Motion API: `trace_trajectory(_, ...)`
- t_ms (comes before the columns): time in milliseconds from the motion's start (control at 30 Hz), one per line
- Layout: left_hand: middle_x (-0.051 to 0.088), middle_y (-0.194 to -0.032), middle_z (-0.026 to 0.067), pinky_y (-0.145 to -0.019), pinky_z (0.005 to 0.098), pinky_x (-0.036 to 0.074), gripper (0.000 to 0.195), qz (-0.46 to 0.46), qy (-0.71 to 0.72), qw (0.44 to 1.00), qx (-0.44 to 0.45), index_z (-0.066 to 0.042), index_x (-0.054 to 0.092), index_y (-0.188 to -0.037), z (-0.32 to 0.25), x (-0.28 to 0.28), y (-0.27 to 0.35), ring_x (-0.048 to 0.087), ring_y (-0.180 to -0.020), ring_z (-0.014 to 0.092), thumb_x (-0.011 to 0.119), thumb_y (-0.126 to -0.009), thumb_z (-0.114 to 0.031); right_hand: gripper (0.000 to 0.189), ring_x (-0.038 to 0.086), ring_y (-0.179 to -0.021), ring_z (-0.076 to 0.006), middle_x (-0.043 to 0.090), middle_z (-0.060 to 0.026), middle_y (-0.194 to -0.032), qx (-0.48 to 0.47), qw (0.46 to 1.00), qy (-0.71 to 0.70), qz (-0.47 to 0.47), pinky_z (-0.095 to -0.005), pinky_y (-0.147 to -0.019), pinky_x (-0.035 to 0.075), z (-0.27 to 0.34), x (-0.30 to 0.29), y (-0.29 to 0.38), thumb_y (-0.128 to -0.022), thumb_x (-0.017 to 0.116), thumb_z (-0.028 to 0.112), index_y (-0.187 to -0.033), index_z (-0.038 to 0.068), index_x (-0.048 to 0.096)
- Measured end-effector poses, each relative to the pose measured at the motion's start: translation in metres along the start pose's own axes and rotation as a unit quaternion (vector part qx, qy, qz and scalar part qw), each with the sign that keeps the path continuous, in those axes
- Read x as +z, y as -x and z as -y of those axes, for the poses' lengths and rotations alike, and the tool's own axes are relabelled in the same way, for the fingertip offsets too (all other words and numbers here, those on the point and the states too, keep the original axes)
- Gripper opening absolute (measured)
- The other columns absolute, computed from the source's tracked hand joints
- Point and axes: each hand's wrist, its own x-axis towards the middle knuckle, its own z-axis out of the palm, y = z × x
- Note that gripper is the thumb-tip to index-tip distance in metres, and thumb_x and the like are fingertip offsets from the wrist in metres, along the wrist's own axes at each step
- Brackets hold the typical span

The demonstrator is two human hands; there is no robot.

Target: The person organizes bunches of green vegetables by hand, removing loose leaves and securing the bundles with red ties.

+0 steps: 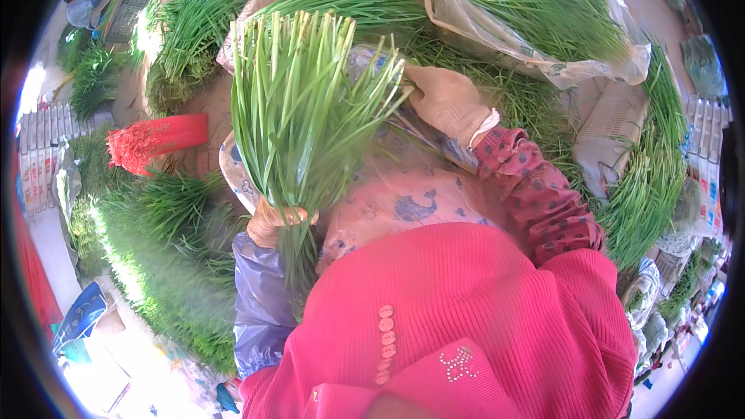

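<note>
In the head view, my left hand (279,221) wears a light glove and is closed around the leafy part of a large bunch of Chinese chives (314,105). The pale cut ends of the bunch point away from me and fan out. My gloved right hand (445,99) is at the bunch's right side, its fingertips on a few stalk ends at the edge. A patterned plastic-covered apron (416,203) lies over my lap beneath the bunch.
Loose chives fill an open clear plastic bag (541,6) at the upper right. A roll of red printed ribbon (169,139) lies left. More chives are piled at left (169,267) and right (646,203), near a grey plastic crate (611,134). Another person (84,6) is at the far upper left.
</note>
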Motion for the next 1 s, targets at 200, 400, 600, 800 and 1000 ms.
trace_trajectory(200,0.065,-0.085,0.0113,-0.055,0.0344,0.048,0.045,-0.002,-0.013,1.0,-0.004,0.0,0.061,-0.105,0.002,-0.001,0.004,0.061,-0.066,0.022,0.084,-0.069,-0.013,0.028,0.062,-0.095,-0.0377,0.066,-0.0198,-0.099,0.034,0.985,0.048,-0.16,-0.045,-0.083,0.049,-0.066,-0.012,-0.016,-0.088,0.051,0.02,-0.11,0.009,0.064)
trace_trajectory(400,0.065,-0.081,0.0112,-0.054,0.0346,0.048,0.046,0.037,-0.023,0.999,-0.018,0.0,0.061,-0.105,0.005,-0.003,0.0,0.061,-0.065,0.022,0.084,-0.068,-0.014,0.041,0.061,-0.099,-0.0366,0.065,-0.0216,-0.101,0.104,0.986,0.113,-0.058,-0.0431,-0.085,0.046,-0.115,-0.053,0.005,-0.091,0.055,0.036,-0.116,0.004,0.061)
trace_trajectory(600,0.064,-0.094,0.0155,-0.054,0.0349,0.047,0.072,0.002,0.056,0.997,-0.057,0.0,0.052,-0.124,-0.002,0.015,0.002,0.062,-0.069,0.025,0.085,-0.06,-0.004,0.033,0.061,-0.098,-0.0148,0.065,-0.0054,-0.11,0.062,0.877,-0.47,0.073,-0.026,-0.083,0.048,-0.038,-0.029,0.001,-0.099,0.048,0.026,-0.119,0.004,0.062)
trace_trajectory(800,0.064,-0.096,0.0162,-0.056,0.035,0.046,0.069,0.026,0.063,0.995,-0.07,0.003,0.051,-0.125,-0.002,0.011,0.005,0.06,-0.069,0.023,0.083,-0.066,-0.01,0.017,0.063,-0.092,-0.019,0.066,-0.0062,-0.099,0.004,0.685,-0.724,-0.086,-0.0344,-0.083,0.052,-0.036,-0.032,-0.01,-0.093,0.057,0.018,-0.096,0.003,0.065)
trace_trajectory(1000,0.058,-0.1,0.0172,-0.054,0.0315,0.038,0.066,0.054,0.064,0.995,-0.055,0.005,0.048,-0.125,0.003,0.012,-0.003,0.053,-0.066,0.022,0.075,-0.067,-0.011,0.018,0.059,-0.071,-0.0087,0.068,-0.0064,-0.094,0.052,0.718,-0.606,-0.338,-0.0187,-0.061,0.048,-0.074,-0.111,0.016,-0.093,0.056,0.012,-0.105,0.002,0.065)
